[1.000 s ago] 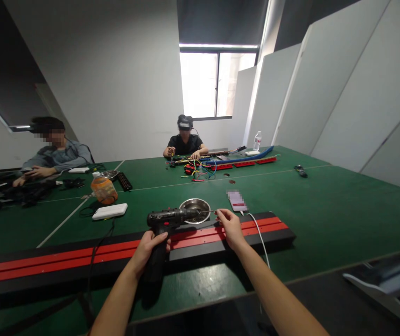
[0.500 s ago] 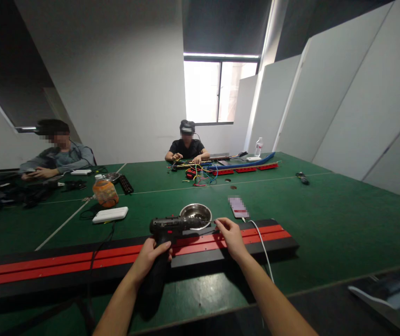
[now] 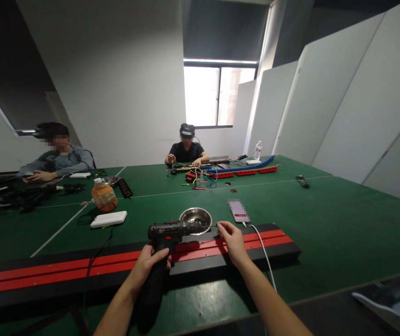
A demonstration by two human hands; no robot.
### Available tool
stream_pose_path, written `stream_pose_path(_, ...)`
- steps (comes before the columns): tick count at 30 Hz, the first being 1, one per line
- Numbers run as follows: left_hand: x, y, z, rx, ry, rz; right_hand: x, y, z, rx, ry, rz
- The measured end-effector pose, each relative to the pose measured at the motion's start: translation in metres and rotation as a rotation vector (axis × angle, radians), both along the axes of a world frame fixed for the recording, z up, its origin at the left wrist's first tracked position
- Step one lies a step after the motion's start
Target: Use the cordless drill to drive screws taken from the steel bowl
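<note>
My left hand (image 3: 149,263) is wrapped round the grip of a black cordless drill (image 3: 164,232), which lies sideways in the air with its chuck to the right. At the tip of the thin bit, my right hand (image 3: 233,240) is closed in a pinch. Whatever is between those fingertips is too small to make out. Below both hands runs a long black bar (image 3: 200,270) with a red grooved strip (image 3: 115,260) along its top. Just behind the drill's chuck stands a steel bowl (image 3: 185,215) with small dark pieces inside.
A phone (image 3: 239,211) with a white cable lies behind the bar. On the left are a white power bank (image 3: 108,219) and an orange drink bottle (image 3: 103,195). Across the green table (image 3: 343,219), two people sit, one by coloured wires (image 3: 207,176) and a blue tube (image 3: 252,165).
The view has tilted slightly upward, so things sit a little lower. Both hands and the drill keep nearly the same pose, with the right fingertips still at the bit's tip.
</note>
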State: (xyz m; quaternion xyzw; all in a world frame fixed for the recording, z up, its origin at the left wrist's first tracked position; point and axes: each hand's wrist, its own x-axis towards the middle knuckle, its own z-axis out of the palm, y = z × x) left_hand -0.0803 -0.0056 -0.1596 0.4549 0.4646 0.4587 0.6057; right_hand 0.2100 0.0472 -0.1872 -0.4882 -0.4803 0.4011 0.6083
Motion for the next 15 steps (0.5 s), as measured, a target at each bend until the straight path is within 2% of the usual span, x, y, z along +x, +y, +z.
stream_pose_path(6,0.0057,-0.0046,0.0026,-0.016,-0.006,0.11,0.0039,0.0025,-0.0056,-0.008,0.031,-0.012)
stream_pose_path(15,0.0069,-0.0071,0.0046,-0.031,-0.007,0.132,0.0059,0.0046,-0.0086,-0.014,-0.002,0.016)
